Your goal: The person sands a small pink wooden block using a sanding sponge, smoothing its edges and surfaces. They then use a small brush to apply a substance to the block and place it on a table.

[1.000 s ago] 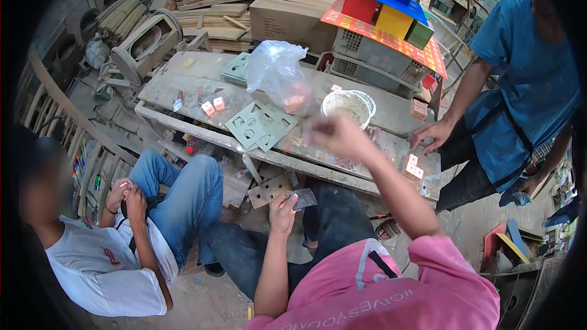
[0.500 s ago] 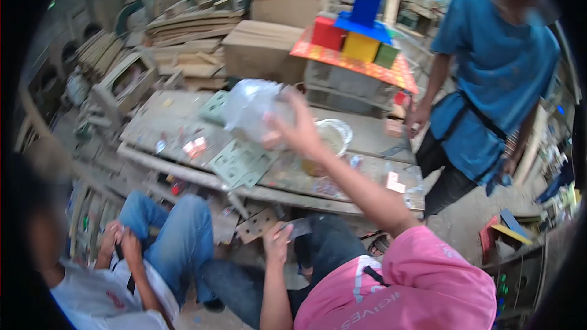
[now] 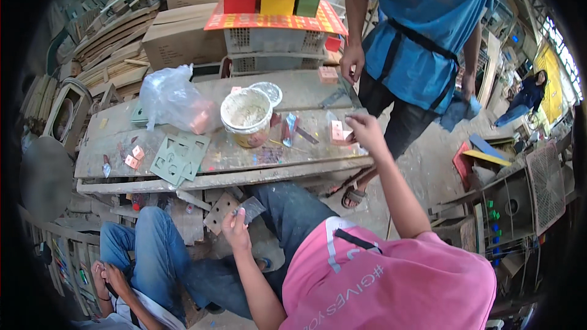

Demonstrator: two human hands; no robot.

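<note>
My left hand (image 3: 237,230) is closed on a small clear plastic bag (image 3: 252,209), held low in front of the bench. On the right part of the bench, my right hand (image 3: 367,133) has its fingers bent together beside a few pale pink dotted blocks (image 3: 337,129). What lies between those fingers is hidden. A large clear plastic bag (image 3: 171,99) with pinkish contents sits at the left. Next to it stands a white tub (image 3: 246,113) with its lid (image 3: 266,93) behind. Two more dotted blocks (image 3: 133,157) lie near a grey-green plate with cut-out shapes (image 3: 179,156).
The wooden bench (image 3: 287,171) spans the middle. A co-worker in a blue shirt (image 3: 422,43) stands at its right end; another person in jeans (image 3: 153,256) sits at left. Behind are grey crates (image 3: 275,41) under coloured boxes, and a cardboard box (image 3: 183,36).
My right hand has moved from the large plastic bag to the blocks at the right. My left hand still holds the small bag. The view has turned to the right.
</note>
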